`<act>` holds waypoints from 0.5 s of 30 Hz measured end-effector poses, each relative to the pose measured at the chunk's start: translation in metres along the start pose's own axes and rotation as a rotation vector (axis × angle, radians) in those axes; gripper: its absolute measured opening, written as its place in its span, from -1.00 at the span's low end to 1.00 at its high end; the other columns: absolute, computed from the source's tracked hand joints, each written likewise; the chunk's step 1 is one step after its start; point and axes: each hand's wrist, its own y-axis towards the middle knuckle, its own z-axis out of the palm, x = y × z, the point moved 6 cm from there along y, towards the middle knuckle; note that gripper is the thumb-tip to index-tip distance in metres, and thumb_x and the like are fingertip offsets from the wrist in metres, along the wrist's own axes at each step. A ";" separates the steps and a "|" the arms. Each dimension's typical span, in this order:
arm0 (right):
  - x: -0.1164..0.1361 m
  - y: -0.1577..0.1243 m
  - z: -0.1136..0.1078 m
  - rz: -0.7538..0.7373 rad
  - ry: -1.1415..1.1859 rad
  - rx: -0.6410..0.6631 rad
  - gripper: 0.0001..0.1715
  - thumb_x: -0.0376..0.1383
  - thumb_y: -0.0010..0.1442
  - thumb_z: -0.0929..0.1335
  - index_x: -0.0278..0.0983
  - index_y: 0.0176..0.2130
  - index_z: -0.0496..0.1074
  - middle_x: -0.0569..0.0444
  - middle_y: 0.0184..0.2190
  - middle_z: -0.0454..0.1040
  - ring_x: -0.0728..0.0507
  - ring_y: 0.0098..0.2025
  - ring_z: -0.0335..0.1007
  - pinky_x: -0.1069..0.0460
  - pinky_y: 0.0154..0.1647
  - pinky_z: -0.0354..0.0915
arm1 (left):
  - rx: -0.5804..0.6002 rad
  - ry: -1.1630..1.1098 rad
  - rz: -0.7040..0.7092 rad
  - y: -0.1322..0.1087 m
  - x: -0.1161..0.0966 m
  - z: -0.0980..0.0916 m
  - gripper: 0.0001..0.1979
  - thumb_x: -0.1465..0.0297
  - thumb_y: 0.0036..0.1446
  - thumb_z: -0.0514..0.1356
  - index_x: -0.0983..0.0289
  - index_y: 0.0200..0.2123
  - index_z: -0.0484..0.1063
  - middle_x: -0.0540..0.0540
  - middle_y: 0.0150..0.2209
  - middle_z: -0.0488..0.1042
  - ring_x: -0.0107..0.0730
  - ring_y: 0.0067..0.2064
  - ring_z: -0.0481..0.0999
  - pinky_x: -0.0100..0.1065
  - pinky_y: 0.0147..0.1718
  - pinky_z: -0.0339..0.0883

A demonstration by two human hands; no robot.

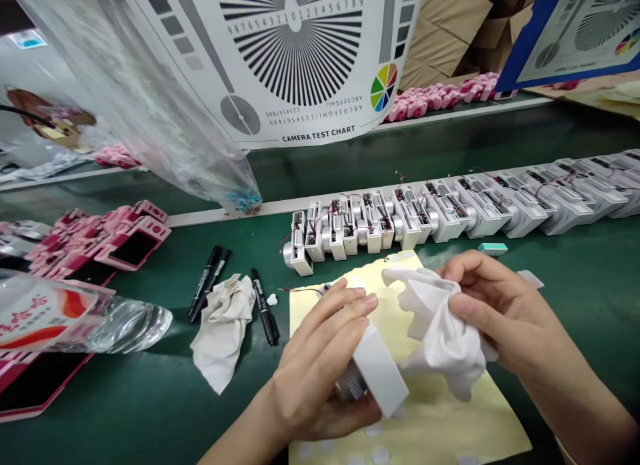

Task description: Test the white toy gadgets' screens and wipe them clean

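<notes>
My left hand (320, 358) is wrapped round a small white camera body (383, 371), tilted, with its ridged grey lens ring partly showing below the fingers. A thin red wire pokes out past the fingertips. In my right hand (500, 311) a crumpled white cloth (445, 331) is pinched between thumb and fingers, its loose end hanging down beside the camera body. Cloth and camera look slightly apart. Both hands are above a yellow sheet (480, 418) dotted with pale round stickers.
A long row of open white camera bodies (370, 225) with wires stands behind. Left are black markers (265, 308), another cloth (225, 325), a plastic bottle (115, 318) and pink cameras (100, 245). A camera test chart (310, 128) hangs overhead. A green-white block (493, 249) lies right.
</notes>
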 end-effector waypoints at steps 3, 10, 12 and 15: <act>0.000 -0.002 0.005 -0.027 -0.049 0.041 -0.88 -0.24 0.09 0.36 -0.20 -0.36 0.32 0.13 -0.45 0.33 0.02 -0.49 0.27 0.17 -0.59 0.20 | 0.007 0.013 0.026 -0.001 -0.002 0.003 -0.49 0.31 0.04 0.19 0.45 0.00 0.16 0.38 -0.12 0.43 -0.07 0.05 0.35 0.04 -0.02 0.33; 0.015 0.001 -0.017 -0.224 -0.678 -0.310 -0.86 -0.27 0.02 0.37 -0.22 -0.34 0.34 0.05 -0.36 0.31 -0.10 -0.36 0.23 0.03 -0.38 0.21 | -0.120 0.191 0.097 -0.004 -0.011 0.003 -0.82 0.51 -0.09 0.24 0.25 -0.35 0.35 0.09 -0.20 0.29 -0.23 -0.04 0.28 -0.02 0.06 0.24; 0.005 0.006 -0.011 -0.123 -0.671 -0.152 -0.83 -0.23 0.04 0.36 -0.23 -0.31 0.36 0.04 -0.36 0.35 -0.11 -0.34 0.25 0.00 -0.33 0.22 | -0.145 0.170 0.097 -0.003 -0.013 0.002 -0.83 0.57 -0.10 0.20 0.23 -0.40 0.35 0.05 -0.23 0.27 -0.32 -0.13 0.27 -0.07 0.02 0.27; -0.024 0.007 0.011 0.166 -0.334 0.228 -0.65 -0.07 0.13 0.29 -0.25 -0.17 0.33 0.02 -0.30 0.41 -0.12 -0.27 0.34 -0.03 -0.21 0.26 | -0.163 0.158 0.136 0.000 -0.018 0.001 -0.86 0.59 -0.06 0.14 0.25 -0.42 0.34 0.06 -0.23 0.30 -0.35 -0.17 0.29 -0.11 -0.03 0.31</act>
